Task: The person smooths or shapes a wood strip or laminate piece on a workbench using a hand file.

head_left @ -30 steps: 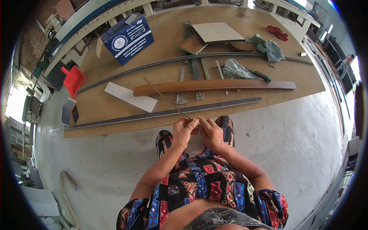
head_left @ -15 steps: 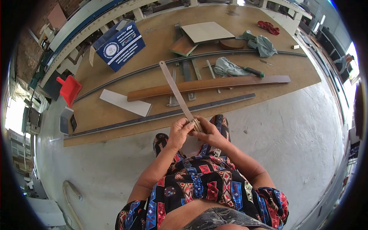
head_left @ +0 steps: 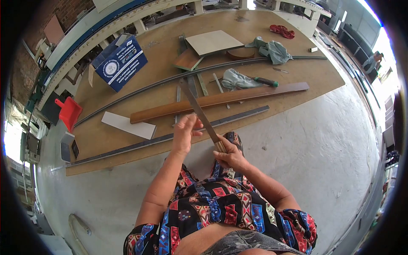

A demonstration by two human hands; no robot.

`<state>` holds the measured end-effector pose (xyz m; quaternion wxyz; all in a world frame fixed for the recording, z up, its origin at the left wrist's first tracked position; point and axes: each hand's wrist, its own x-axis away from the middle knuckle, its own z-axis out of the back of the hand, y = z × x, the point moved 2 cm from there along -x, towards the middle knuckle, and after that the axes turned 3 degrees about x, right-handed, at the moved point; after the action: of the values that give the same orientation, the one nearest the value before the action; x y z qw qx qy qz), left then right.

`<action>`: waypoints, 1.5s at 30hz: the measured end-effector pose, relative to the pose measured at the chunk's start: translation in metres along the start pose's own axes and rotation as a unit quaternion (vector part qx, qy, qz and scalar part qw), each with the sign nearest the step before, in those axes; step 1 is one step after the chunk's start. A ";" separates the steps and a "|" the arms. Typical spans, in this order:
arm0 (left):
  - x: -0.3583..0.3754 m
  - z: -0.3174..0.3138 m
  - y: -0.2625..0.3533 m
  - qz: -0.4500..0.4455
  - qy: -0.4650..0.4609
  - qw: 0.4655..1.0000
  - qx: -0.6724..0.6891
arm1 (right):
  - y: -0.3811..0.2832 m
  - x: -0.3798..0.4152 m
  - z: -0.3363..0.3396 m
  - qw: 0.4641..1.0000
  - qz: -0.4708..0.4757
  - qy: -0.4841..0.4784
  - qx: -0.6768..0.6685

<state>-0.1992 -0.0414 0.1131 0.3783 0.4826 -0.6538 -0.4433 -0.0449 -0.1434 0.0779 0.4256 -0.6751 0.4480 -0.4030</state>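
A long flat metal strip, like a ruler or blade [head_left: 198, 109], rises from my right hand [head_left: 230, 155], which is closed around its lower end, where short light-brown pieces show. Beside the strip's middle, my left hand [head_left: 185, 132] is raised with its fingers apart and slightly curled, holding nothing. Beyond the hands lies a long brown wooden strip [head_left: 255, 94] on the brown board. Nearer to me is a long dark-grey bar [head_left: 238, 116]. A white rectangular piece [head_left: 127, 124] rests to the left.
The low brown board [head_left: 95, 155] carries a blue box [head_left: 121, 63], a red dustpan [head_left: 69, 113], a cream panel [head_left: 213, 42], grey-green cloths [head_left: 276, 52], a green-handled tool [head_left: 266, 81], a curved dark strip [head_left: 144, 86] and a red cloth [head_left: 281, 31]. A person [head_left: 373, 61] is at the far right.
My left hand has let go of the strip's lower end and moved up and left, its fingers opening. My right hand still holds the strip, slightly lower and farther right. The view has shifted.
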 end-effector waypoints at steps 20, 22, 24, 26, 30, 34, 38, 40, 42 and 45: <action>-0.029 0.009 -0.024 0.227 -0.026 0.947 0.224 | 0.015 0.010 0.008 0.952 0.100 -0.102 0.269; -0.028 0.007 -0.025 0.246 -0.056 0.941 0.227 | 0.016 0.009 0.007 0.944 0.112 -0.110 0.289; -0.029 0.006 -0.027 0.252 -0.084 0.940 0.215 | 0.022 0.008 0.008 0.941 0.121 -0.114 0.295; -0.029 0.009 -0.033 0.267 -0.112 0.932 0.218 | 0.019 0.008 0.005 0.938 0.147 -0.119 0.291; -0.029 0.009 -0.035 0.294 -0.128 0.923 0.212 | 0.022 0.008 0.004 0.936 0.143 -0.129 0.295; -0.033 0.008 -0.048 0.293 -0.086 0.935 0.178 | 0.019 0.007 -0.001 0.940 0.161 -0.103 0.281; -0.050 0.009 -0.054 0.171 0.046 0.975 0.132 | 0.031 0.004 0.018 0.977 0.113 -0.011 0.181; -0.044 -0.008 -0.035 0.123 0.018 0.988 0.089 | 0.022 0.010 0.027 0.994 0.031 0.023 0.101; -0.048 -0.022 -0.036 0.107 -0.012 0.991 0.078 | 0.011 0.016 0.032 0.998 0.003 0.049 0.041; -0.050 -0.047 -0.040 0.062 -0.018 0.998 0.000 | 0.013 0.023 0.052 0.990 0.026 0.133 0.034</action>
<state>-0.1320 -0.0084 0.0874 0.3936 0.4329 -0.6890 -0.4278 0.0060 -0.1571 0.0527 0.3949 -0.5886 0.5045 -0.4931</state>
